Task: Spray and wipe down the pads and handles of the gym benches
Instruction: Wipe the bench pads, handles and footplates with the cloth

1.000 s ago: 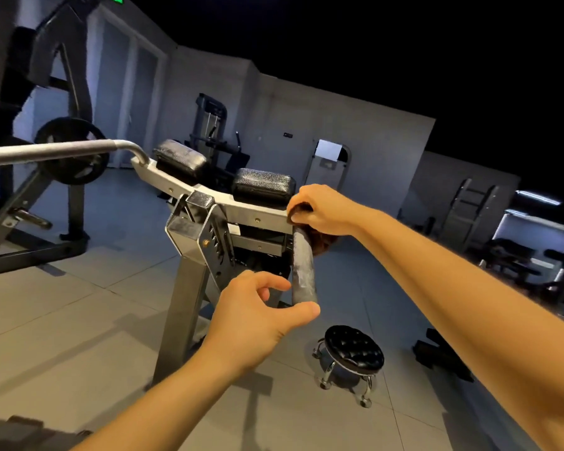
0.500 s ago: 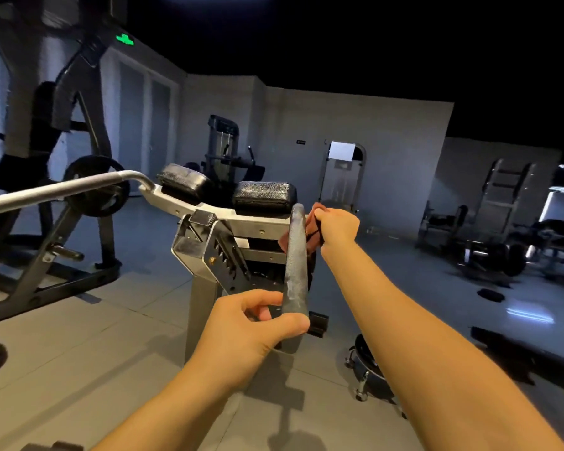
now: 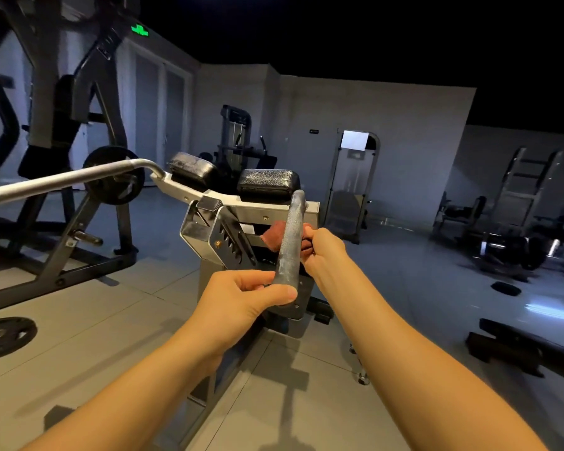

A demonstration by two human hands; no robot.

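Step in hand: wiping the handle (image 3: pixel 289 242) of the bench; no spray bottle shows, so I judge this part is already sprayed.
Left hand (image 3: pixel 241 297): my fingers (image 3: pixel 253 277) pinch the handle's lower end, with the thumb across its front to steady it.
Right hand (image 3: pixel 323 252): my fingers (image 3: pixel 308 237) are curled round the cloth (image 3: pixel 273 237) and press it to the handle's middle from the right and behind.
Cloth: reddish and bunched; a fold pokes out past the handle on the side away from my right fingers.
Handle: grey, rough and nearly upright, it runs from my left fingers up past my right fingers to its bend.
Pads (image 3: pixel 267 185): two, black, beyond and above both sets of fingers; neither hand touches them.
Next move: I should probably drag the cloth along the handle with a firm wrap, then shift my left fingers so the end beneath them gets wiped too.
Left to do: the long bar (image 3: pixel 62 180), well off to the left of my left fingers; I cannot tell whether the pads are clean.
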